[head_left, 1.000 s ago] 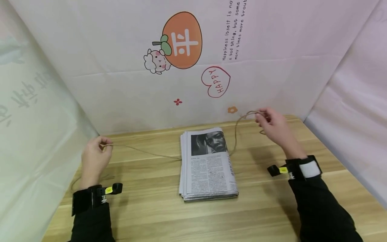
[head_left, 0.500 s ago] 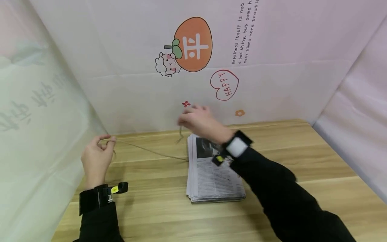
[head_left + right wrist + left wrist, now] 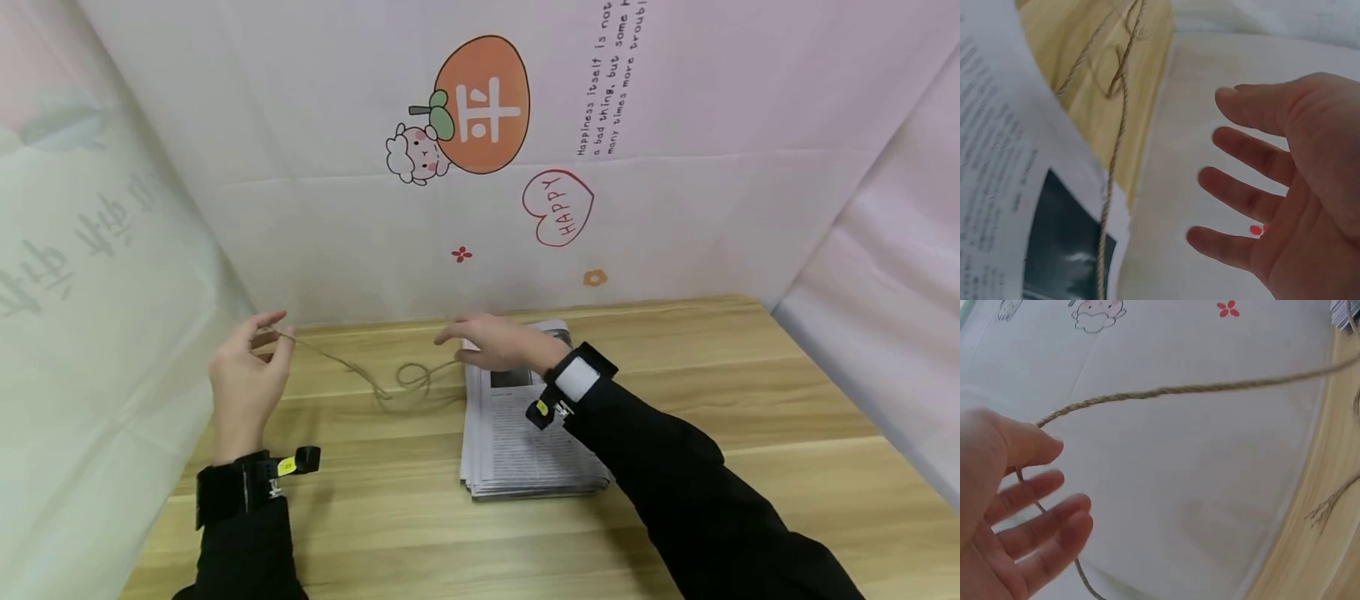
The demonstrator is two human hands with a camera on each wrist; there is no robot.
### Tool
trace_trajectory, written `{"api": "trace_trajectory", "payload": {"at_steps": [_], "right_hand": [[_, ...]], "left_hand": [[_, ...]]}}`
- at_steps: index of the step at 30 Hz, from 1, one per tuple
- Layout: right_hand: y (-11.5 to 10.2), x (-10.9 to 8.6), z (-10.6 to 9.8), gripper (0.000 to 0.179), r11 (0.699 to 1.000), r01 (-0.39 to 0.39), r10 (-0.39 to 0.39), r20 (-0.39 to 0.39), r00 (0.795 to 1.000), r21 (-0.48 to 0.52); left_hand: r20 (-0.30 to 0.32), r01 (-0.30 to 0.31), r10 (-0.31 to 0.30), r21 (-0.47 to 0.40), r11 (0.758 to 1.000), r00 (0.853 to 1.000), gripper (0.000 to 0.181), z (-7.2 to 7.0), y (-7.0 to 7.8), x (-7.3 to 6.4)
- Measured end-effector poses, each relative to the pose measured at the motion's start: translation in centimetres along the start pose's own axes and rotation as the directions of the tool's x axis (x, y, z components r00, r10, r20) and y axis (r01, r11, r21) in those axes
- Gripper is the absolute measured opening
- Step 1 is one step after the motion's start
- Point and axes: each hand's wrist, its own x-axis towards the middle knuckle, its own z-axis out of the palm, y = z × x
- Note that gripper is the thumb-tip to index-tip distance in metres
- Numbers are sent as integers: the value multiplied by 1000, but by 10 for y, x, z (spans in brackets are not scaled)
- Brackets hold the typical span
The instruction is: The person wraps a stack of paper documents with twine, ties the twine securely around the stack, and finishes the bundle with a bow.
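Observation:
A folded stack of newspapers (image 3: 525,450) lies on the table. My left hand (image 3: 246,383), left of the stack, pinches a thin brown twine (image 3: 1166,391) at the thumb; the other fingers are loosely bent. One length of the twine hangs down behind those fingers. Between the hand and the stack the twine sags into loose loops on the wood, and a frayed end shows in the left wrist view. Over the far left corner of the newspapers is my right hand (image 3: 497,343), fingers spread and holding nothing. Twine (image 3: 1116,150) also crosses the newspaper's printed picture.
A wood-grain table (image 3: 750,400) carries the stack. White printed cloth (image 3: 322,250) rises behind the table's far edge, with more cloth on the left and right sides. Each wrist wears a black strap with a small camera.
My right hand has swung from the far right across to the stack's left side, carrying twine, and has let it go. The twine has slackened into loops. The left hand stays nearly in place.

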Motion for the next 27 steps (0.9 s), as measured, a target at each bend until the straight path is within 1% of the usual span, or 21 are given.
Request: {"api": "trace_trajectory", "payload": {"at_steps": [1, 3, 5, 7, 9, 10, 12, 14, 16, 18, 19, 22, 24, 25, 26, 27], "right_hand": [[4, -4, 2, 39, 1000, -2, 1, 16, 1000, 18], [10, -11, 5, 40, 998, 7, -8, 23, 1000, 60], [15, -17, 6, 41, 994, 23, -24, 9, 1000, 104], [19, -22, 4, 42, 990, 24, -23, -9, 1000, 142], [20, -28, 0, 43, 986, 19, -15, -23, 1000, 168], [20, -31, -2, 44, 984, 16, -10, -32, 999, 178], [18, -37, -7, 45, 984, 8, 2, -56, 998, 179], [16, -42, -12, 46, 987, 5, 10, -86, 996, 163], [17, -47, -15, 48, 988, -1, 18, -109, 994, 153], [18, -51, -17, 50, 988, -7, 26, -118, 993, 153], [19, -52, -17, 52, 987, -11, 30, -119, 992, 158], [23, -57, -13, 57, 983, -17, 39, -114, 993, 183], [27, -61, -10, 61, 979, -26, 49, -110, 993, 200], [28, -63, -9, 64, 979, -31, 54, -110, 992, 203], [29, -64, -7, 67, 978, -33, 56, -112, 992, 204], [31, -66, -6, 70, 979, -38, 62, -114, 992, 202]], "left_hand": [[4, -34, 34, -14, 999, 999, 27, 2, 3, 0], [15, -90, 91, -42, 995, 996, 25, 8, 9, 0], [29, -139, 141, -59, 988, 990, 26, 14, 17, 0], [55, -182, 187, -80, 980, 981, 28, 21, 27, -1], [89, -219, 229, -112, 969, 969, 33, 30, 40, -4], [108, -241, 255, -131, 962, 961, 35, 35, 45, -5], [148, -286, 313, -177, 942, 938, 38, 45, 57, -9], [180, -327, 366, -212, 921, 913, 38, 55, 66, -12], [212, -371, 420, -234, 899, 883, 36, 64, 75, -14], [252, -405, 464, -253, 879, 849, 33, 73, 83, -17], [273, -421, 485, -262, 868, 831, 31, 77, 87, -18], [343, -464, 554, -312, 829, 759, 25, 87, 98, -23], [388, -469, 587, -360, 807, 711, 23, 91, 104, -27], [410, -461, 596, -385, 800, 691, 24, 93, 107, -29], [431, -445, 599, -410, 796, 675, 26, 94, 109, -32], [448, -423, 597, -432, 796, 666, 30, 95, 111, -34]]}}
